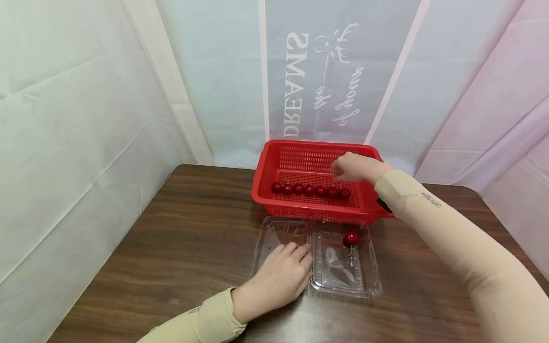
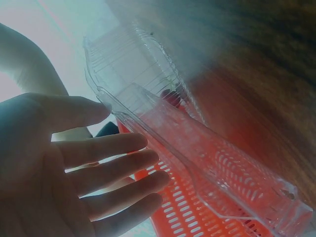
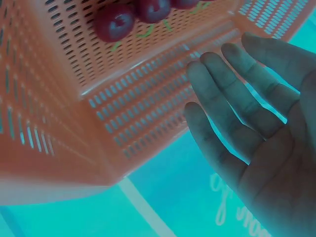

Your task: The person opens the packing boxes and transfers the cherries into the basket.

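Observation:
My left hand (image 1: 280,274) lies over the left half of a clear plastic clamshell box (image 1: 375,281), fingertips near its middle fold. In the left wrist view its fingers (image 2: 118,153) are extended and spread beside the box's edge. One red cherry (image 1: 350,237) with a stem sits in the right half. Behind it, a red slotted basket (image 1: 259,183) contains several cherries (image 1: 310,190) in a row. My right hand (image 1: 353,167) hangs over the basket's right side, above the row. The right wrist view shows its fingers (image 3: 232,94) loosely bent, holding nothing.
Everything stands on a dark wooden table (image 1: 171,238). A printed cloth (image 1: 231,71) hangs behind the basket, and pale cloth walls (image 1: 77,119) rise on both sides. A small black object (image 1: 383,205) shows at the basket's right end, partly hidden by the right sleeve.

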{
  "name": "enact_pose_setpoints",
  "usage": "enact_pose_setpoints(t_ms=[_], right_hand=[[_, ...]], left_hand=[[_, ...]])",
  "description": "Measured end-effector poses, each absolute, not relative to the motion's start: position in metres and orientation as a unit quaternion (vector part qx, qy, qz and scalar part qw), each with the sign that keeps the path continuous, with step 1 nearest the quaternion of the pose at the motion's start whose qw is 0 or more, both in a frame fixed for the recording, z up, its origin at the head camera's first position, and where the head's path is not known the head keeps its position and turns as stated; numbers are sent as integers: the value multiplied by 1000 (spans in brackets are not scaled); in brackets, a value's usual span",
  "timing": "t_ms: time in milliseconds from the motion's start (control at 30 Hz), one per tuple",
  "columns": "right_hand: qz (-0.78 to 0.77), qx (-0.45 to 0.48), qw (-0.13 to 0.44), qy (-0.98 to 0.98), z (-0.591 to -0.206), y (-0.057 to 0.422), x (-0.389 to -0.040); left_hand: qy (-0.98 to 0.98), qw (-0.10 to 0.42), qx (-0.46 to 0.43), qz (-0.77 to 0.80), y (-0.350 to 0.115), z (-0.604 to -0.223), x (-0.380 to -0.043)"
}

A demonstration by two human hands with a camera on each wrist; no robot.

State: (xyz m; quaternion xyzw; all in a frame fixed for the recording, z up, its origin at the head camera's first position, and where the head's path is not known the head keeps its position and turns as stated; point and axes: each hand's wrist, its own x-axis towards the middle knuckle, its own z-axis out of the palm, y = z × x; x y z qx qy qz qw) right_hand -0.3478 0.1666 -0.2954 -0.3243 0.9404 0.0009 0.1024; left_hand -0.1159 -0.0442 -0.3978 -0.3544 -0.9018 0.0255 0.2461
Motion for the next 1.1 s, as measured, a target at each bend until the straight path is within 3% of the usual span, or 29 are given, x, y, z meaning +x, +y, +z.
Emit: enact_pose_setpoints(t_ms=[1100], right_hand=[[-44,-410,-79,907,-296,167,-261]], left_hand=[[-903,242,-353,23,-44,-397,-114]])
